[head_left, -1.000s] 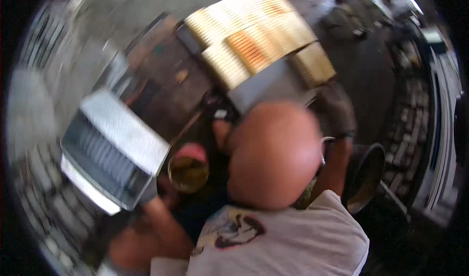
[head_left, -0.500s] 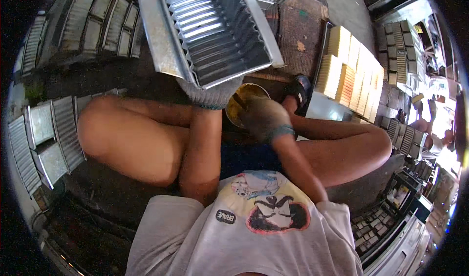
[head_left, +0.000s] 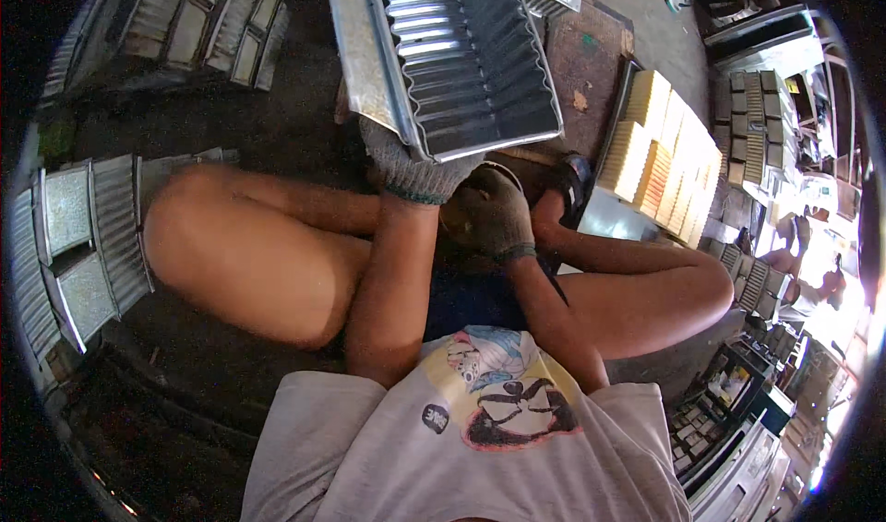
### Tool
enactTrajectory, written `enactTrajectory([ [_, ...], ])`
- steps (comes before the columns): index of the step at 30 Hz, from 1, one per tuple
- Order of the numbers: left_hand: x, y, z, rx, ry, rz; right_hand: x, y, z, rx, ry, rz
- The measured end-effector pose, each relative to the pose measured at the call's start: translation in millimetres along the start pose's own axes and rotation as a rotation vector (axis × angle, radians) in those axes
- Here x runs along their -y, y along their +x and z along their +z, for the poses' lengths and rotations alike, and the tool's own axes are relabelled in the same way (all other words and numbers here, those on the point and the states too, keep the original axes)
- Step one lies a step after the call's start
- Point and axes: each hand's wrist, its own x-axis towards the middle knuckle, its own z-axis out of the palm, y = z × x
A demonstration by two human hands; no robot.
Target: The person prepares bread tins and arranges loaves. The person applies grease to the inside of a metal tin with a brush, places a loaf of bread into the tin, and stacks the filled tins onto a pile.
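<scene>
A long metal baking pan (head_left: pixel 471 70) with corrugated walls is tilted up in front of me, its hollow facing me. My left hand (head_left: pixel 415 167), in a grey knitted glove, grips it at its near lower end; the pan hides most of the fingers. Just right of it, my gloved right hand (head_left: pixel 498 210) is closed over a round bowl (head_left: pixel 506 169) between my legs. What its fingers hold is hidden. Only part of the bowl's rim shows past the hand and pan.
Yellow loaf-like blocks (head_left: pixel 660 144) stand in rows on a tray to the right. Corrugated metal pans (head_left: pixel 120 217) are stacked at left, with more (head_left: pixel 198 14) at far left and others (head_left: pixel 757 116) at far right. A brown board (head_left: pixel 591 79) lies ahead. People are in the bright area at right.
The pan and my left hand have shifted right in view. My right hand, blurred before, now shows clearly, closer to my left hand and covering more of the bowl with its yellow contents.
</scene>
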Motion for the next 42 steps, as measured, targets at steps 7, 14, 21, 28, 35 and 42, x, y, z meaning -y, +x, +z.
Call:
enactTrajectory([
  [7,6.8,-0.6,8.7,-0.307,0.296,0.209,8.0,-13.7,-4.6,-0.001,-0.163,-0.108],
  [14,9.8,5.2,-13.3,-0.289,0.425,0.357,89.1,-80.0,-230.3,-0.543,-0.631,-0.415],
  [21,19.6,-5.1,-64.9,-0.273,0.158,0.051,219.9,-98.2,-255.3,-0.278,0.112,-0.707],
  [28,37.1,-4.4,-64.6,-0.227,0.295,-0.129,252.3,-78.5,-240.7,0.205,-0.201,-0.716],
  [35,25.5,5.7,-45.7,-0.152,0.247,-0.315,265.6,-8.5,-208.5,-0.086,-0.906,-0.869],
  [42,1.4,20.1,-47.4,-0.262,0.38,-0.503,295.6,-22.6,-200.3,-0.055,-0.984,-0.72],
])
